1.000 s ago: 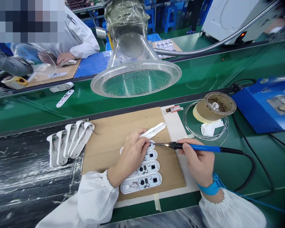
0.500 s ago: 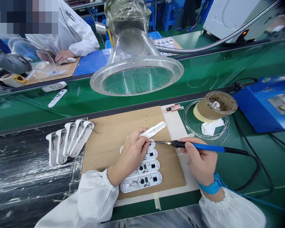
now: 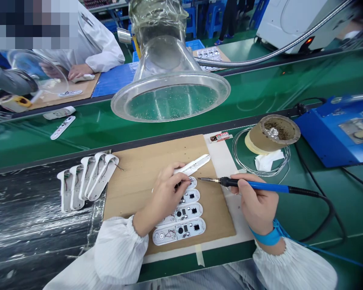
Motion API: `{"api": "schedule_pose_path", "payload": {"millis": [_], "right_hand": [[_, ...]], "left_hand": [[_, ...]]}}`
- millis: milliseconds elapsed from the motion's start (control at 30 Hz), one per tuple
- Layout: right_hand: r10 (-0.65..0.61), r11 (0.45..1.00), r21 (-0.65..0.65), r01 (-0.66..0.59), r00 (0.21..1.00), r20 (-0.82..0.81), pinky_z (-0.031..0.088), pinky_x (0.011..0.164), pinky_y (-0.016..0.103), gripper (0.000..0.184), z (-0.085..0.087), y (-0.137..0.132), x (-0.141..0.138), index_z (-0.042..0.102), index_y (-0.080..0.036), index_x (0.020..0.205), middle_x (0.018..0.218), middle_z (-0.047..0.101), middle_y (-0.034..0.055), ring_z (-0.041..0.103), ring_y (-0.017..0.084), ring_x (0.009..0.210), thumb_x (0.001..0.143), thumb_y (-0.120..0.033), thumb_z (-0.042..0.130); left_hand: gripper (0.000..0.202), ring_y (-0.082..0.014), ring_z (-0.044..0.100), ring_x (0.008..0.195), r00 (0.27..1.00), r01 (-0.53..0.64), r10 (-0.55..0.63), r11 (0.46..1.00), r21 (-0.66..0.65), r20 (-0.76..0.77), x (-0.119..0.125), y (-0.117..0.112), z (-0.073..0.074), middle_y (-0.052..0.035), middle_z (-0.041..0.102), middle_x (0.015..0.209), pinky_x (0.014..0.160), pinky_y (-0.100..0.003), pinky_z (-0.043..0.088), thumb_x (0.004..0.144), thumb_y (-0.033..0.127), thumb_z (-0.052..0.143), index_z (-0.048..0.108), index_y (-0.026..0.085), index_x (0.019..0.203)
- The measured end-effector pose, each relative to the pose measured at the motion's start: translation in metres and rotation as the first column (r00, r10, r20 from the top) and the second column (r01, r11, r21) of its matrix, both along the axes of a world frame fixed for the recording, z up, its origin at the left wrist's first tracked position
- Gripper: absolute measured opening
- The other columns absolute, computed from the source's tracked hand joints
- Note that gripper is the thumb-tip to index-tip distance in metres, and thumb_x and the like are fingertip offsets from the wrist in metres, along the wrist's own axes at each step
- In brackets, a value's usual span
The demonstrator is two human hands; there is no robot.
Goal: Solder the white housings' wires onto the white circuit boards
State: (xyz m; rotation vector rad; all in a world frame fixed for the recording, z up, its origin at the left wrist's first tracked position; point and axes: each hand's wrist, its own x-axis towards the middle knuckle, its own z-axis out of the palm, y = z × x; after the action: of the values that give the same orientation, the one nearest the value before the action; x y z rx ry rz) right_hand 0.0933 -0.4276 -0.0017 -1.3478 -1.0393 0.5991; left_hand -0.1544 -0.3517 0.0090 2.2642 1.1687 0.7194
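My left hand (image 3: pixel 166 193) rests on a brown board (image 3: pixel 145 173), fingers pinched on something small at the top circuit board (image 3: pixel 191 183) of a row of white oblong circuit boards (image 3: pixel 179 231). A white plastic shell (image 3: pixel 193 165) lies just beyond its fingers. My right hand (image 3: pixel 255 203) grips a blue-handled soldering iron (image 3: pixel 260 186); its tip sits a little right of the top board. A blue strap wraps my right wrist.
Several white shells (image 3: pixel 86 181) lie fanned left of the board on black film. A clear fume hood (image 3: pixel 169 86) hangs ahead. A solder wire coil and tip-cleaner pot (image 3: pixel 274 135) stand right, beside a blue soldering station (image 3: pixel 335 133). Another person works across the green conveyor (image 3: pixel 260 92).
The iron's tip has drawn back slightly to the right, off the top board. My left hand stays on the boards. The two parts on the conveyor have slid left.
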Motion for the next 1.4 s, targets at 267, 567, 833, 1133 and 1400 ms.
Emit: {"api": "schedule_pose_path", "payload": {"millis": [267,567,833,1133,1400], "right_hand": [[0.026,1.0,0.006,-0.026,1.0,-0.016,0.056,0.054,0.029,0.014,0.001,0.002,-0.001,0.082,-0.021,0.095,0.067,0.071,0.0007,0.067,0.017,0.058,0.099,-0.025,0.07],[0.071,0.997,-0.037,-0.068,0.994,0.08,0.056,0.052,0.029,0.015,0.003,0.002,0.002,0.083,-0.021,0.093,0.069,0.072,0.0019,0.068,0.018,0.058,0.098,-0.027,0.069],[0.049,0.999,-0.022,-0.049,0.999,0.012,0.055,0.049,0.027,0.014,0.013,0.004,-0.006,0.081,-0.022,0.089,0.065,0.071,0.0003,0.068,0.017,0.055,0.095,-0.026,0.07],[0.065,0.997,-0.04,-0.065,0.998,-0.007,0.054,0.05,0.027,0.014,0.009,0.003,-0.007,0.081,-0.021,0.092,0.066,0.071,0.0004,0.068,0.017,0.057,0.097,-0.026,0.07],[0.041,0.998,-0.042,-0.039,0.997,0.059,0.056,0.05,0.029,0.015,0.01,0.004,-0.003,0.082,-0.022,0.089,0.065,0.072,0.0012,0.068,0.018,0.055,0.095,-0.027,0.069]], "left_hand": [[0.017,-0.0315,0.062,0.135,0.999,0.03,-0.031,0.997,-0.071,-0.012,-0.002,-0.001,0.003,-0.0109,0.062,0.145,0.111,-0.058,0.053,0.107,0.02,0.063,0.075,0.024,0.096],[0.018,-0.0294,0.063,0.131,0.999,0.028,-0.026,0.998,0.048,-0.038,0.002,-0.002,-0.003,-0.0112,0.064,0.143,0.108,-0.053,0.054,0.108,0.019,0.062,0.072,0.022,0.093],[0.018,-0.0291,0.063,0.129,0.998,0.027,-0.022,0.996,0.082,-0.062,0.004,-0.003,-0.001,-0.0105,0.064,0.142,0.106,-0.05,0.053,0.107,0.016,0.061,0.068,0.022,0.092],[0.017,-0.0296,0.063,0.127,0.998,0.035,-0.03,0.996,0.088,-0.053,0.004,-0.003,-0.003,-0.01,0.064,0.141,0.104,-0.051,0.052,0.106,0.014,0.061,0.066,0.022,0.092],[0.017,-0.0294,0.063,0.125,0.997,0.037,-0.031,0.996,0.085,-0.075,0.005,-0.003,-0.001,-0.0095,0.064,0.14,0.102,-0.05,0.053,0.104,0.012,0.062,0.065,0.022,0.09]]}}
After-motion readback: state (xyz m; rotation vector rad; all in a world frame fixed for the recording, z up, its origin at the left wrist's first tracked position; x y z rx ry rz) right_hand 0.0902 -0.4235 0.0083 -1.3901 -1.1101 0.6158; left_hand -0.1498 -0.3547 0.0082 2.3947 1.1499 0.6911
